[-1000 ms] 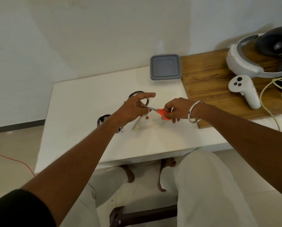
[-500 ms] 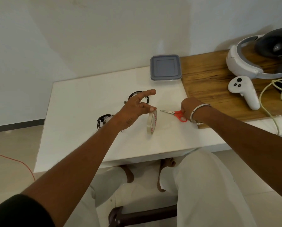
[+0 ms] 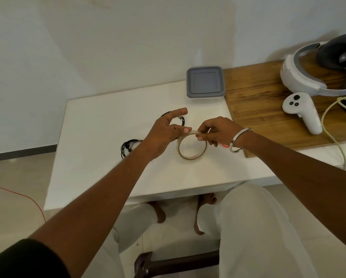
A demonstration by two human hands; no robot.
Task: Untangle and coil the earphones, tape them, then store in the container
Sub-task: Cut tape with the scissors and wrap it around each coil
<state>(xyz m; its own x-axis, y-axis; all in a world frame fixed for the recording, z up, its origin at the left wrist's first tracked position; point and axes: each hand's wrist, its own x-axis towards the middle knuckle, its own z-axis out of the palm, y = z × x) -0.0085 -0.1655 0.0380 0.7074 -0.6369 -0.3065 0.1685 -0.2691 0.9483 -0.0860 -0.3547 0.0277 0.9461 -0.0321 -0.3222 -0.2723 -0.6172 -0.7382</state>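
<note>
1. Hands: left hand (image 3: 164, 135) steadies the tape roll (image 3: 192, 146) from 9 o'clock, index finger free; right hand (image 3: 216, 131) pinches the tape end at its 12 o'clock.
2. Table (image 3: 107, 167): container (image 3: 205, 82) lidded, 12 o'clock of the hands.
3. Earphones: one coil (image 3: 128, 147) at 9 o'clock of the roll, another (image 3: 181, 119) at 11.
4. Judgement: hold the roll firm and peel a short strip slowly.

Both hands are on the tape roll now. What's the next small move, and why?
Probably peel a short strip off the tape roll: the right hand pinches its top edge while the left hand steadies it, and the coiled earphones lie beside it on the table.
</note>
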